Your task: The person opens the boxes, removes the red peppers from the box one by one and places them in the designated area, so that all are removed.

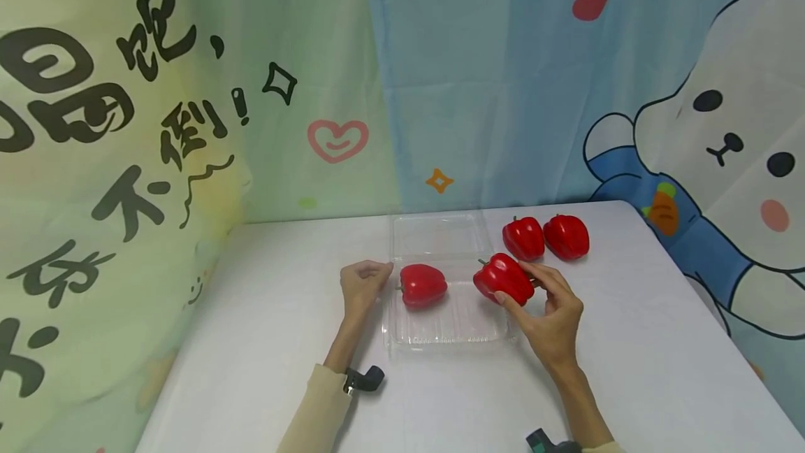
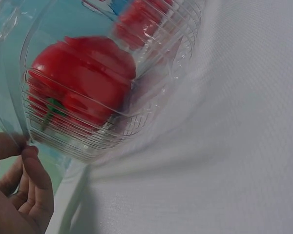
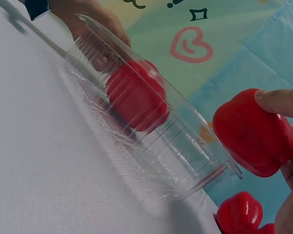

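Note:
A clear plastic clamshell box lies open on the white table, its lid folded back. One red bell pepper sits in the left part of its tray, green stem toward the left. My left hand pinches the box's left rim between thumb and fingers; the left wrist view shows this fingertip hold closely. A second red bell pepper is held by my right hand at the tray's right rim, thumb on one side and fingers on the other. In the right wrist view, this pepper is beside the rim.
Two more red bell peppers stand side by side at the back right of the table, behind my right hand. A printed cloth curtain hangs along the table's back and left edges.

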Action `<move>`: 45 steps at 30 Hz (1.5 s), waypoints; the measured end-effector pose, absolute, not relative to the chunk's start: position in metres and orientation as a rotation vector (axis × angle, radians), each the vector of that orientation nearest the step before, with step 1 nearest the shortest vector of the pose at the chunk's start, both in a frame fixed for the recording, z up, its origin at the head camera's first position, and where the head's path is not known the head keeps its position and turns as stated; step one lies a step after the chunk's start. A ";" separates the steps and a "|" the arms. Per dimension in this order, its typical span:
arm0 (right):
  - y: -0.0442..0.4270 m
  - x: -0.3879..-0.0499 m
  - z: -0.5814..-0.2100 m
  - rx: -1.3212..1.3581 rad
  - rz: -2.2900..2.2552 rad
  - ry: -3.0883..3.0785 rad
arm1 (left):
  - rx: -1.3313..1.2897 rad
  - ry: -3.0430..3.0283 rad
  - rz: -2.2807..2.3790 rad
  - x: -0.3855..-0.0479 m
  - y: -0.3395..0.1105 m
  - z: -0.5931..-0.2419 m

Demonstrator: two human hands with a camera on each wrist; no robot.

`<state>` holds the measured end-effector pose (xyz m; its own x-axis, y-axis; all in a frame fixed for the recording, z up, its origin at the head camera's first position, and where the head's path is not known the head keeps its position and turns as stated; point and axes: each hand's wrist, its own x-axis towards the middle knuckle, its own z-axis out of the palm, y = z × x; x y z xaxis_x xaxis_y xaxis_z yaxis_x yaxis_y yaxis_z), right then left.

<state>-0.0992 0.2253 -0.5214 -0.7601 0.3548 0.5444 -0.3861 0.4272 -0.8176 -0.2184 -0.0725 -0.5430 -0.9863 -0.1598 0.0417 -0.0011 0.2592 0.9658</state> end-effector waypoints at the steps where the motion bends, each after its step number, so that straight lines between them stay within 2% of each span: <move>1: 0.226 -0.099 -0.522 0.022 1.386 -1.999 | 0.154 -2.387 -1.829 -0.218 -0.073 -0.543; 19: 0.226 -0.097 -0.523 -0.022 1.345 -1.952 | 0.158 -2.391 -1.813 -0.218 -0.073 -0.543; 45: 0.237 -0.097 -0.526 -0.229 1.279 -1.908 | 0.155 -2.405 -1.796 -0.219 -0.072 -0.542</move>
